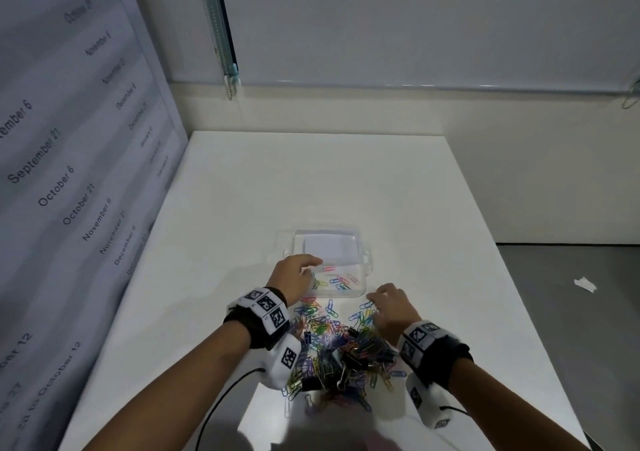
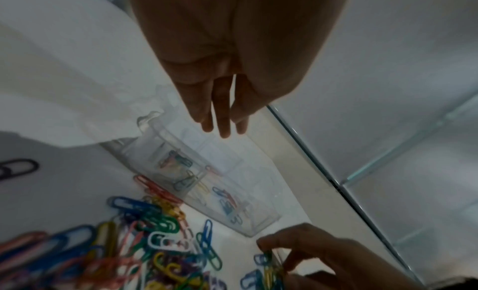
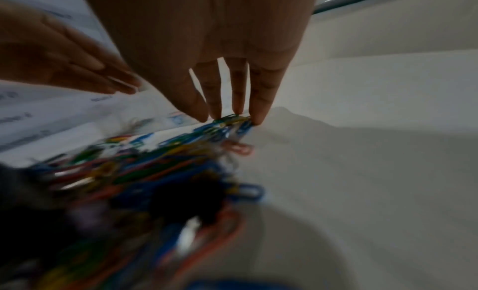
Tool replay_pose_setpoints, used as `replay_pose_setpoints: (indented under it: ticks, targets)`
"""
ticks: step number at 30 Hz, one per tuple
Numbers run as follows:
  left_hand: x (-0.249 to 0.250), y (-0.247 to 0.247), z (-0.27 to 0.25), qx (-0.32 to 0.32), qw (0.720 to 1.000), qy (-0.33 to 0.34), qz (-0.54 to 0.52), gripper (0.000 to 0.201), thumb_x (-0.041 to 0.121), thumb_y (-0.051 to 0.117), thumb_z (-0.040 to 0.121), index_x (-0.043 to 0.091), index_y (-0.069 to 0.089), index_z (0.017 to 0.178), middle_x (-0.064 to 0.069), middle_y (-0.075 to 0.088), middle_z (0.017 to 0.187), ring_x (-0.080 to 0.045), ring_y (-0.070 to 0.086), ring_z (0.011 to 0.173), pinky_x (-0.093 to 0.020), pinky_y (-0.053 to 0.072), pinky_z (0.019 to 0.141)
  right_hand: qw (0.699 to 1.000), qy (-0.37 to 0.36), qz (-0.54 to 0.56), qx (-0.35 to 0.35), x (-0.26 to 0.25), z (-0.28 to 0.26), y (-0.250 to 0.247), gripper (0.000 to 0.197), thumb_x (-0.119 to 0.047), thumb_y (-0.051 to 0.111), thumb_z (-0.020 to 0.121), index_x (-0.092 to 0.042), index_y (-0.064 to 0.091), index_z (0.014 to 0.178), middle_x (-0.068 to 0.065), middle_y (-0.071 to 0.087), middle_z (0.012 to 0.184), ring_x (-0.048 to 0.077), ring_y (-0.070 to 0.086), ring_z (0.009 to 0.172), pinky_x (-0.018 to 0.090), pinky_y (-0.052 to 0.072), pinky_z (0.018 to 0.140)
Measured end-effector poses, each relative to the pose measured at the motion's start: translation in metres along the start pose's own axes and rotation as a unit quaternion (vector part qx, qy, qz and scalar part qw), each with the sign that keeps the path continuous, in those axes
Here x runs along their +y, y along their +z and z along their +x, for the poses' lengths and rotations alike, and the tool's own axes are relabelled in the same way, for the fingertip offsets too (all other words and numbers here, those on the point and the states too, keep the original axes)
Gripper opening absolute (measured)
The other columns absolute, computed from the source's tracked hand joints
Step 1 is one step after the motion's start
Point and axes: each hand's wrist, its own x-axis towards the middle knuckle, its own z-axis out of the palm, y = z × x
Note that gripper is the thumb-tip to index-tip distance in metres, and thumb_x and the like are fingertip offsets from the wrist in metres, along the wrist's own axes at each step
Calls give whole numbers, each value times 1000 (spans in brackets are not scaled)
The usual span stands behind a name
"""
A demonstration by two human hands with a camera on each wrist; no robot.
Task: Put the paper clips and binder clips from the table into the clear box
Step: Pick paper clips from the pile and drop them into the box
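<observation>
A clear box (image 1: 360, 242) stands open on the white table (image 1: 311, 180), with several coloured paper clips (image 1: 337, 281) on its floor. Just in front of it lies a big heap of coloured paper clips (image 1: 322, 329) mixed with black binder clips (image 1: 349, 357). My left hand (image 1: 310, 270) hovers over the box's near left corner; in the left wrist view its fingers (image 2: 223, 128) hang straight and hold nothing. At the heap's far right edge, my right hand (image 1: 375, 307) pinches a small bunch of paper clips (image 3: 232, 118) between thumb and fingertips.
A banner printed with dates (image 1: 69, 173) stands along the table's left side. A black cable (image 1: 221, 398) runs off the near edge below my left wrist. A white paper scrap (image 1: 585, 284) lies on the grey floor to the right.
</observation>
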Motion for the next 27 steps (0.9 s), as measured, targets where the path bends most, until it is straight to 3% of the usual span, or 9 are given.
replay_pose_setpoints:
  ticks: [3,6,8,10,13,16,20,25,27]
  targets:
    - [0,4,-15,18,998,55,0,28,-2,47,88,11,67,102,-8,61,113,-15,56,99,-19,43,86,999,-41,19,5,-16,-5,15,48,-31,56,87,-12,47,130,11,43,131,25,40,120,30,34,101]
    - [-7,15,-27,-24,997,68,41,21,6,49,90,13,67,98,-4,61,100,-14,56,82,-16,47,72,997,-70,41,1,-30,-5,24,58,-37,71,75,-9,54,123,14,48,121,29,47,112,31,38,94]
    - [-15,24,-31,-84,987,68,119,21,12,53,88,14,64,106,-5,58,103,-21,59,90,-29,51,84,996,-75,48,-13,-37,-3,25,57,-36,76,70,-10,57,117,11,48,111,25,51,102,28,39,84]
    - [-26,34,-34,-132,964,79,217,38,18,58,86,15,54,123,-8,50,118,-23,51,109,-32,45,96,995,-69,48,-44,-43,-1,21,47,-32,75,71,-13,59,110,3,41,101,19,47,93,26,37,80]
    - [-37,42,-37,-120,949,95,275,54,22,62,83,18,42,134,-8,40,126,-23,38,118,-34,41,101,995,-69,41,-67,-45,3,10,27,-22,69,76,-14,65,102,2,49,100,22,55,100,24,40,87]
    - [-41,43,-37,-107,954,78,268,47,24,63,84,19,48,129,-8,41,122,-23,39,116,-32,39,99,994,-64,76,-38,-42,2,-5,19,-20,68,77,-14,70,95,5,69,104,15,61,89,18,41,77]
    - [-39,38,-34,-120,960,56,247,24,20,61,87,15,58,110,-8,51,114,-26,53,107,-33,42,90,991,-20,131,-18,-36,3,-21,20,-21,74,74,-14,72,92,4,73,99,7,56,77,18,42,73]
    - [-35,30,-32,-96,974,43,200,16,14,57,89,8,65,102,-9,65,110,-26,61,104,-32,47,90,996,3,60,-71,-23,2,-23,56,-31,81,63,-21,58,114,2,56,111,10,49,87,20,40,79]
    - [-32,26,-32,-75,986,25,149,16,15,58,89,7,66,101,-9,67,108,-24,62,100,-30,48,88,996,8,12,-89,-19,-1,-16,57,-33,82,61,-25,54,111,-1,44,101,11,43,89,19,39,78]
